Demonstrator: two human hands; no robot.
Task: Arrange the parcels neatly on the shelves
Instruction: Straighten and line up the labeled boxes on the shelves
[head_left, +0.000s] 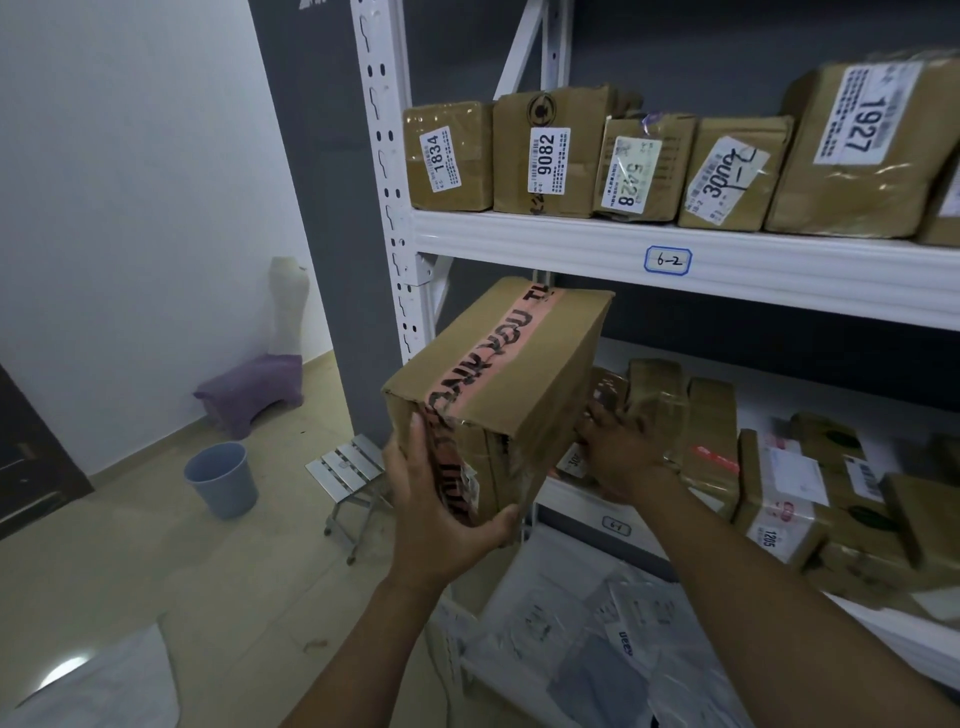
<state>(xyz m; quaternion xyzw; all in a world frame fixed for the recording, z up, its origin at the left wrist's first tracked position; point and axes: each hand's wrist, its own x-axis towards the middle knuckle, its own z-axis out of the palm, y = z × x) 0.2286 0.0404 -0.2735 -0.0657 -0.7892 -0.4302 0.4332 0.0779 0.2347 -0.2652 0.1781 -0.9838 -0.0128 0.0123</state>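
The brown box (498, 374) with the pink tape is up in the air, just in front of the rack, between the top shelf (779, 270) and the lower shelf (592, 514). It is tipped, with its far end higher than its near end, likely so it can slide into the gap at the left end of the lower shelf. The left hand (436, 519) holds the near end. Its thumb lies flat up the end face and its fingers (501, 519) curl under the bottom edge, so they are grasping the box and taking its weight. The right hand (623, 452) is at the right side of the box, close to the wrapped parcels (711, 431) on the lower shelf. Its fingers are partly hidden, so one cannot tell if they hold the box or push the parcels aside to make room. Those parcels stand and lean in a crowded bunch. On the top shelf a row of boxes (545, 156) stands side by side with number labels facing out, likely so they are easy to read. Lower down, white bags (597, 639) lie in a heap. The rack has a white post (382, 156) and stands by a grey wall. To the left, on the pale floor (130, 545), are a blue bucket (221, 478) and a small folding stool (348, 462).
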